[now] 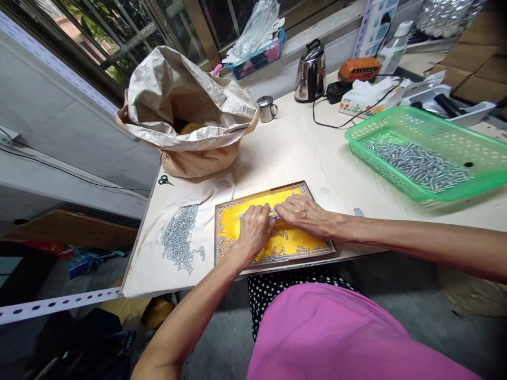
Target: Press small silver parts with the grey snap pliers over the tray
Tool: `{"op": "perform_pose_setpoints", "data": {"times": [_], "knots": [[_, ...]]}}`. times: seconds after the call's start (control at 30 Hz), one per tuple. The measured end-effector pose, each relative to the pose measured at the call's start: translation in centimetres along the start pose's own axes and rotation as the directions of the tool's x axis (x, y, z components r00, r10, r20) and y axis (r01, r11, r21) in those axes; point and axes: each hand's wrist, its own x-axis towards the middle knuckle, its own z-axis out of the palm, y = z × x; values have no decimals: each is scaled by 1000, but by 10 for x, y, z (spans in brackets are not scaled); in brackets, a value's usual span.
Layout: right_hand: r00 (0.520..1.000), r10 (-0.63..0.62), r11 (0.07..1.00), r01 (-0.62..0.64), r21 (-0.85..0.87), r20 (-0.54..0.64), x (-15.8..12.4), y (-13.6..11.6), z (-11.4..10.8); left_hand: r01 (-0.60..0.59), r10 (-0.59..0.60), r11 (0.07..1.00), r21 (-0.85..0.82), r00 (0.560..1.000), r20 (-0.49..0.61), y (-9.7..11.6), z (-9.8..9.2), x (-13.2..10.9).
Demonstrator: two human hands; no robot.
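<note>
A shallow brown-rimmed tray (pixel 216 232) with a yellow bottom lies at the table's front edge. Small silver metal pins (pixel 277 258) are scattered in it, mostly along its sides. Over its middle, my left hand (pixel 254 227) and my right hand (pixel 303 215) are close together, fingers curled around a thin grey-blue strip (pixel 273 215). Most of the strip is hidden by the fingers, so its kind is unclear. Left of the tray, a heap of similar pins (pixel 180 237) rests on a white cloth (pixel 148 264).
A green perforated basket (pixel 396 182) holding many pins stands at right. Behind the cloth is a large open sack (pixel 202 158), near small green-handled scissors (pixel 164 180). A metal cup (pixel 266 110), a steel kettle (pixel 311 74) and a trailing black cable (pixel 336 126) are farther back.
</note>
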Motion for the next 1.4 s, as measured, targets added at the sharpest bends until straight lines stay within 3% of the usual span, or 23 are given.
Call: {"op": "perform_pose_setpoints", "data": {"times": [0.13, 0.27, 0.4, 0.53, 0.6, 0.7, 0.77, 0.83, 0.9, 1.03, 1.4], "knots": [[998, 17, 998, -14, 61, -58, -2, 6, -8, -46, 31, 991, -125, 993, -117, -5, 8, -2], [989, 78, 979, -53, 195, -123, -7, 20, -16, -220, 180, 966, -137, 949, -259, -9, 8, -14], [972, 210, 950, -178, 255, -102, -9, 47, -8, -355, 336, 934, -49, 914, -227, -2, -6, -26], [986, 109, 953, -68, 294, -124, -3, 63, 0, -409, 392, 911, -49, 897, -203, 7, -12, -30], [986, 85, 953, -39, 301, -141, -2, 63, -2, -399, 380, 915, -49, 898, -221, -1, -8, -35], [986, 87, 946, -36, 322, -143, -7, 62, -7, -233, 210, 971, -46, 934, -290, -41, 0, -52], [984, 112, 939, -60, 338, -139, -13, 62, -9, 110, -118, 993, -45, 932, -343, -82, 5, -68], [979, 140, 935, -81, 346, -148, -17, 63, -9, 454, -433, 891, 6, 853, -294, -126, 12, -83], [973, 164, 932, -99, 348, -161, -20, 61, -5, 612, -593, 787, 72, 784, -182, -163, 19, -95], [965, 191, 941, -127, 314, -181, -20, 54, 1, 673, -675, 723, 156, 736, -45, -201, 33, -102], [985, 134, 972, -109, 206, -109, -12, 49, -2, 686, -700, 714, 140, 705, 115, -216, 34, -98]]}}
